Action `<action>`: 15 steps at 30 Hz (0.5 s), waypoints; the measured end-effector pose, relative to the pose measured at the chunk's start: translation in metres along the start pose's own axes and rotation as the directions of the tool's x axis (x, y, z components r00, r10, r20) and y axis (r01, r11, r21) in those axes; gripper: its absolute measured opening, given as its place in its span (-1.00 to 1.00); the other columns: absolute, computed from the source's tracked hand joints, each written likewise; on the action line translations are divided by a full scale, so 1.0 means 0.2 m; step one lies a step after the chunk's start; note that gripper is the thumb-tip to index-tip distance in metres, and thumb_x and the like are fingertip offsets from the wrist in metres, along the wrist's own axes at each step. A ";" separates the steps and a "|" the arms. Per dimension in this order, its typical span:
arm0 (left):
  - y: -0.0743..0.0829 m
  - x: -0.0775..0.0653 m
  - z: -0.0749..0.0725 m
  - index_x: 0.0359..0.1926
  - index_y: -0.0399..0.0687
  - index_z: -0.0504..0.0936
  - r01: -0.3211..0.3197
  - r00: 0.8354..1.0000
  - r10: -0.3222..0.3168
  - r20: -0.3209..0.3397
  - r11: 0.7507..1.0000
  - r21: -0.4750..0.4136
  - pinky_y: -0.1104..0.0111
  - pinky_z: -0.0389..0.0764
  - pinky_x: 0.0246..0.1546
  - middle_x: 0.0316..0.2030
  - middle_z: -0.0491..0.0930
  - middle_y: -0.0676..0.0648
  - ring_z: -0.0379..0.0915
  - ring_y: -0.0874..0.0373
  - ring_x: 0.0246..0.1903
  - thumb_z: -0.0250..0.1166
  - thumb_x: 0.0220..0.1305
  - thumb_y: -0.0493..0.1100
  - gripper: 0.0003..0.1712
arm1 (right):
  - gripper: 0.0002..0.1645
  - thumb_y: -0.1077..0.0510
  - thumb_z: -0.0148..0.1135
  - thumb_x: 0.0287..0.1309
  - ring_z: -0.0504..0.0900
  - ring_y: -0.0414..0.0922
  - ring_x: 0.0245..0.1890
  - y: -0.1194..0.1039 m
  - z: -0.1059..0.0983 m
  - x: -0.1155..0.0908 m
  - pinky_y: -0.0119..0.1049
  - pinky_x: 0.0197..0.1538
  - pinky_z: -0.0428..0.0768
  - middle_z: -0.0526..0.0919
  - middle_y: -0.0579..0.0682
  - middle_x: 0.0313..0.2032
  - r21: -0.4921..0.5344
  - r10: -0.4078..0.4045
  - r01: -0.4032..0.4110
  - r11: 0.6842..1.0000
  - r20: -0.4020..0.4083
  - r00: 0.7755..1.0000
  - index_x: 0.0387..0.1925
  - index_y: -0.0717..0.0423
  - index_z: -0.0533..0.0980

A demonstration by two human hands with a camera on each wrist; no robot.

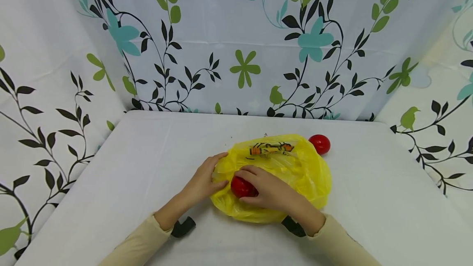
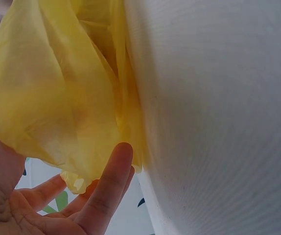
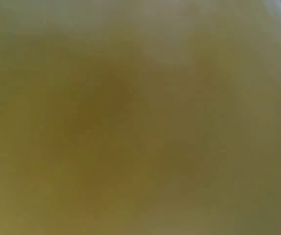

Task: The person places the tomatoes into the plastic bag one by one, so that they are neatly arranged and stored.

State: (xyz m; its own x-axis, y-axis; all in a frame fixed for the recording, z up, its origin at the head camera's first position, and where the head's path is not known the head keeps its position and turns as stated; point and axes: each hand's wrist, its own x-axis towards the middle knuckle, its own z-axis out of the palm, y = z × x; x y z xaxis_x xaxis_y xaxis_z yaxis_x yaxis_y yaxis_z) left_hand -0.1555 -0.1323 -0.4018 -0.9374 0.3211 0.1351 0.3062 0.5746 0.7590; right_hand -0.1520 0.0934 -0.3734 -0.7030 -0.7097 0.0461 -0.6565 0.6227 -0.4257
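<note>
A crumpled yellow plastic bag with a printed picture lies on the white table. Over its front left part, my right hand grips a shiny red ball between fingers and thumb. My left hand is at the bag's left side, thumb and fingers spread along its edge. In the left wrist view the left hand's fingers are fairly straight beside the yellow plastic. The right wrist view is filled by blurred yellow plastic, which hides the right hand there.
A second shiny red ball sits just beyond the bag's back right edge. The white table meets a leaf-patterned curtain at the back, with similar cloth along both sides. Dark bands show by both wrists.
</note>
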 end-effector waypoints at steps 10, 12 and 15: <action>0.01 0.00 0.00 0.41 -0.16 0.23 0.000 1.000 0.000 -0.005 1.000 0.010 -0.06 0.36 0.26 0.22 0.36 -0.28 0.31 -0.17 0.23 0.41 0.13 -0.32 -0.15 | -0.30 -0.09 0.37 0.14 0.50 -0.08 0.13 0.00 0.03 0.01 -0.14 0.14 0.57 0.46 -0.02 0.21 -0.008 0.043 -0.043 0.999 0.051 0.998 0.29 -0.03 0.40; 0.01 0.00 0.00 0.41 -0.16 0.23 0.008 1.000 -0.008 -0.007 1.000 0.009 -0.05 0.38 0.24 0.22 0.36 -0.28 0.33 -0.17 0.21 0.41 0.13 -0.31 -0.15 | -0.29 -0.09 0.37 0.14 0.51 -0.08 0.12 0.00 0.03 0.01 -0.15 0.14 0.57 0.46 -0.02 0.21 -0.020 0.040 -0.039 0.999 0.051 0.998 0.29 -0.03 0.40; 0.01 0.00 0.00 0.41 -0.15 0.24 0.014 1.000 -0.014 -0.010 1.000 0.008 -0.04 0.43 0.20 0.21 0.37 -0.27 0.36 -0.15 0.16 0.41 0.13 -0.31 -0.16 | -0.29 -0.10 0.37 0.15 0.51 -0.09 0.12 0.00 0.03 0.01 -0.15 0.14 0.57 0.46 -0.02 0.21 -0.032 0.044 -0.043 0.999 0.053 0.998 0.30 -0.04 0.39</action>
State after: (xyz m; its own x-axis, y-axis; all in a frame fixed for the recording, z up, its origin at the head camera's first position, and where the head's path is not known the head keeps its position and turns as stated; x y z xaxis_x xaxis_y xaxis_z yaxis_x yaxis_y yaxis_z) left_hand -0.1544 -0.1309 -0.4004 -0.9431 0.3058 0.1308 0.2945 0.5851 0.7556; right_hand -0.1515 0.0887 -0.3790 -0.7160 -0.6978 -0.0207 -0.6343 0.6627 -0.3981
